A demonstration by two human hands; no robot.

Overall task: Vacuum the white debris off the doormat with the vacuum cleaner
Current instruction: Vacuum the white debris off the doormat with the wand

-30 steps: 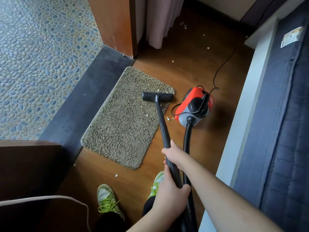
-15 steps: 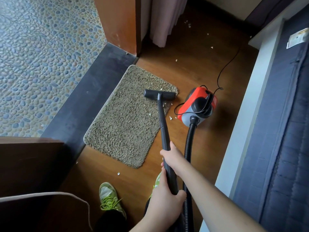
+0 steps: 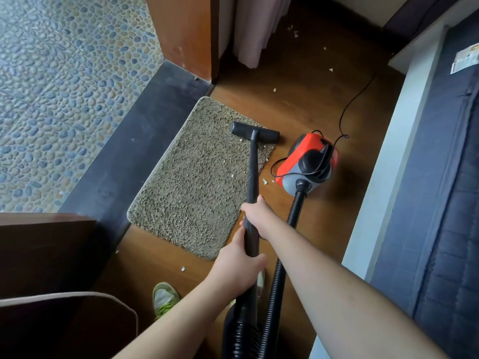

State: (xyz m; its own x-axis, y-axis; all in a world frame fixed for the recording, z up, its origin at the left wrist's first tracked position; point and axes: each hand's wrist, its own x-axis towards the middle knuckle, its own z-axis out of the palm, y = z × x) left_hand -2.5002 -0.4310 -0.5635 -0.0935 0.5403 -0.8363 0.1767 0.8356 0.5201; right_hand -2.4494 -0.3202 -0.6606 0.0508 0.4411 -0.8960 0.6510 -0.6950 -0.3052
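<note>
A shaggy beige doormat lies on the wooden floor beside a dark threshold. The vacuum's black floor nozzle rests on the mat's far right corner. White debris bits lie on the mat near the wand, and more sit just off its right edge. My right hand grips the black wand higher up. My left hand grips it lower, near the ribbed hose. The red and grey vacuum body stands right of the mat.
A ribbed black hose runs from the vacuum body toward me, and a thin power cord trails to the back. More white scraps dot the floor beyond. A dark mattress bounds the right; my green shoe is below.
The nozzle has slid a little farther onto the mat's far right corner, and both hands moved forward along with the wand.
</note>
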